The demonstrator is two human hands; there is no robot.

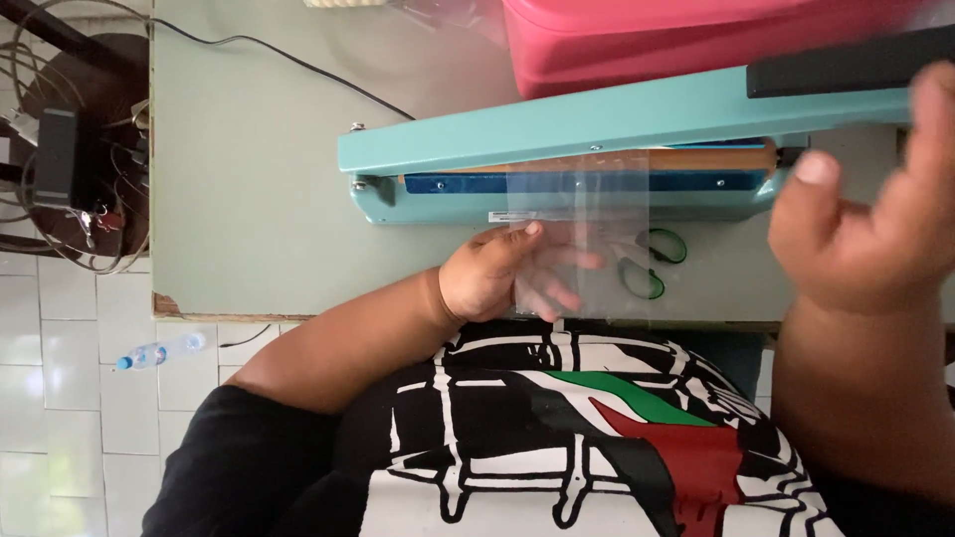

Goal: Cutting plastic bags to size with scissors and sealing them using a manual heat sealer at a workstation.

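The person is sitting at a pale green table (pixel 249 199) and is working with a teal heat sealer (pixel 557 129), whose long body is running left to right across the table, slightly rising to the right. The left hand (pixel 497 273) is holding a clear plastic bag (pixel 582 239); the thumb is lying on top of the bag's left edge and the fingers are showing through the film from under it, so the hand is pinching the bag. The bag is lying with its long axis from the person toward the sealer, across the sealer's length, and its far end is pointing into the gap between the lifted arm and the blue base strip. Its near end is reaching the table edge in front of the person's body. The right hand (pixel 865 219) is raised near the black handle (pixel 846 65) of the sealer arm, with fingers loosely spread and blurred; it is gripping nothing that I can see. Green-handled scissors (pixel 652 264) are lying on the table partly under the bag. A pink container (pixel 696 40) is standing behind the sealer. A small plastic bottle (pixel 159 351) is lying on the white tiled floor at the left.
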